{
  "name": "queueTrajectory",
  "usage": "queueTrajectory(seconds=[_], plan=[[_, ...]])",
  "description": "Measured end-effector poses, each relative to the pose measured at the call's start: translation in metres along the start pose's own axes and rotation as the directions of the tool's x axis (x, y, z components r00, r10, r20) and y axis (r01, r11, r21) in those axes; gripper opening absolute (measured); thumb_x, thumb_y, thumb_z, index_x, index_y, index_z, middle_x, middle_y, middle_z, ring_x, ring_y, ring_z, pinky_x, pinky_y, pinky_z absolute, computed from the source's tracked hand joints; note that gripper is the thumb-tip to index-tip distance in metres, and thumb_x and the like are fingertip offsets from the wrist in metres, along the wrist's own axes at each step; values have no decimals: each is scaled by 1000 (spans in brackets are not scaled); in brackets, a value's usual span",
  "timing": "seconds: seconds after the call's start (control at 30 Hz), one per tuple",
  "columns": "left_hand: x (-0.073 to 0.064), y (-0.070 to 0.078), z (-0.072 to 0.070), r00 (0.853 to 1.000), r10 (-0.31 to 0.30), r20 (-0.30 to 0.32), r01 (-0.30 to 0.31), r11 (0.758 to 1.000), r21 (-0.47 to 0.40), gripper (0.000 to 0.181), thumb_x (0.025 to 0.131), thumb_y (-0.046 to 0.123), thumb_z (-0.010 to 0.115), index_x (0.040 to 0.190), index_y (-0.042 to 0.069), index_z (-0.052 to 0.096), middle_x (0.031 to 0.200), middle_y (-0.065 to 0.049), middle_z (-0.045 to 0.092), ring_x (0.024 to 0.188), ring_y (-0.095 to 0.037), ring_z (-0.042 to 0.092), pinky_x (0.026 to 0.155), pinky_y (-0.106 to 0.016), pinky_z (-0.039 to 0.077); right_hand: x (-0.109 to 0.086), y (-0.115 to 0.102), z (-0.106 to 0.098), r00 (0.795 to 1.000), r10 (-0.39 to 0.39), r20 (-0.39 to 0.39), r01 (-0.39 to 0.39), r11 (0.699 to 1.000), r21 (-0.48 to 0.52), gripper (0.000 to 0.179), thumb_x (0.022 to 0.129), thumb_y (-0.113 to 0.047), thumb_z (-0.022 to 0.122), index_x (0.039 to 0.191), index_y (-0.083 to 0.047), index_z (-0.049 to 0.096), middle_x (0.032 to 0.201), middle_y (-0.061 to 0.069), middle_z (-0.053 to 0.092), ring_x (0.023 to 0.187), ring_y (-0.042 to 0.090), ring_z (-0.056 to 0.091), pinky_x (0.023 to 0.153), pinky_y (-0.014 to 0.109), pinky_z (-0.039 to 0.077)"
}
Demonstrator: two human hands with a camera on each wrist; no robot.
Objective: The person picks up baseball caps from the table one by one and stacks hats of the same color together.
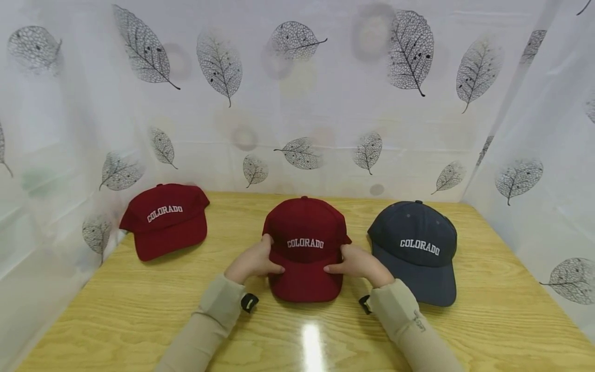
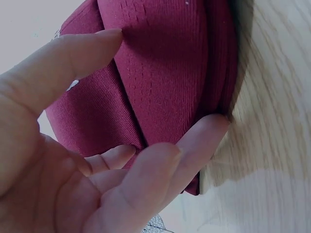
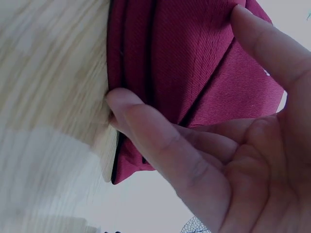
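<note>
A dark red baseball cap (image 1: pixel 304 219) with white COLORADO lettering sits upright on the table between my hands, brim towards me. My left hand (image 1: pixel 254 260) grips its left side, thumb on top of the brim and fingers around the edge. On the opposite side, my right hand (image 1: pixel 361 264) holds it in much the same way. Both wrist views show several layered red edges under the upper brim (image 2: pixel 160 63), close to the tabletop; the right wrist view has the right fingertips (image 3: pixel 124 99) low against those edges. The cap's back is hidden.
Another red COLORADO cap (image 1: pixel 172 240) lies tilted at the table's left side. A navy COLORADO cap (image 1: pixel 413 281) stands close beside my right hand. Leaf-printed white curtains (image 1: pixel 325 119) enclose the wooden table (image 1: pixel 260 336) at the back and both sides.
</note>
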State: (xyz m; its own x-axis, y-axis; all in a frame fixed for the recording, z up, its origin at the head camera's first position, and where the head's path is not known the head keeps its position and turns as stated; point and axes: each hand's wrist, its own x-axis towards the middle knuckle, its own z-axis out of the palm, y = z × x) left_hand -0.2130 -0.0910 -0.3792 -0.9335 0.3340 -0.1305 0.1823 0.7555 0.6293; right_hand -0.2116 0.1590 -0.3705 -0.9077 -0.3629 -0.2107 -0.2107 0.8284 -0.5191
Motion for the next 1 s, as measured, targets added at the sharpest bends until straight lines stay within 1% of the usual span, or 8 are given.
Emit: queueTrajectory(seconds=[0.13,0.3,0.37,0.6,0.7,0.8,0.87,1.0], plan=[[-1,-2,-3,1000,-3,0,3,1000,-23,73,69,18,76,119,-9,31,109,-23,50,91,-24,52,79,-37,42,3,-3,1,1000,-18,0,18,1000,10,34,76,-31,69,79,-2,52,60,1,43,54,13,42,49,25,32],[-1,-3,-4,1000,-14,24,16,997,-69,71,70,16,75,119,-8,29,93,-17,52,63,-19,54,58,-31,45,4,-4,1,1000,-28,-7,28,1000,4,35,77,-31,68,83,-1,52,61,1,44,56,13,43,50,25,34],[0,-3,-5,1000,-10,28,12,997,-73,71,70,16,75,119,-8,29,89,-16,52,58,-17,53,55,-29,44,4,-4,2,1000,-21,-8,21,1000,4,35,76,-31,68,83,-1,52,61,1,44,56,13,43,50,25,34],[1,-6,-5,1000,21,12,-20,1000,-7,67,70,19,75,115,-7,33,90,-15,52,69,-18,53,67,-32,44,5,-3,2,1000,-6,-14,7,1000,21,35,76,-31,68,83,-1,52,61,1,43,56,14,43,50,26,33],[0,-7,-6,999,38,5,-38,999,7,61,71,19,74,112,-5,37,91,-14,53,75,-20,53,71,-34,44,5,-2,1,1000,-7,-9,7,1000,19,35,77,-31,68,84,-1,53,62,2,44,57,14,43,51,26,33],[-1,-10,-8,999,43,-9,-43,998,38,51,73,17,72,109,-2,40,88,-11,52,75,-19,51,68,-35,43,4,-1,0,1000,9,-2,-9,1000,24,35,77,-30,68,87,0,54,64,3,47,58,15,44,51,26,34],[-3,-11,-11,999,30,-24,-28,997,65,44,75,16,69,107,1,43,86,-10,54,75,-20,52,65,-35,43,4,0,-1,1000,18,2,-18,1000,25,36,77,-30,68,90,0,55,67,3,49,59,15,45,52,27,35],[-4,-19,-18,995,20,-96,-6,989,149,32,77,18,66,101,4,49,88,-10,57,77,-21,54,63,-36,43,2,2,-3,1000,9,1,-9,1000,20,38,76,-30,69,94,1,55,70,3,51,61,16,46,52,27,36]])
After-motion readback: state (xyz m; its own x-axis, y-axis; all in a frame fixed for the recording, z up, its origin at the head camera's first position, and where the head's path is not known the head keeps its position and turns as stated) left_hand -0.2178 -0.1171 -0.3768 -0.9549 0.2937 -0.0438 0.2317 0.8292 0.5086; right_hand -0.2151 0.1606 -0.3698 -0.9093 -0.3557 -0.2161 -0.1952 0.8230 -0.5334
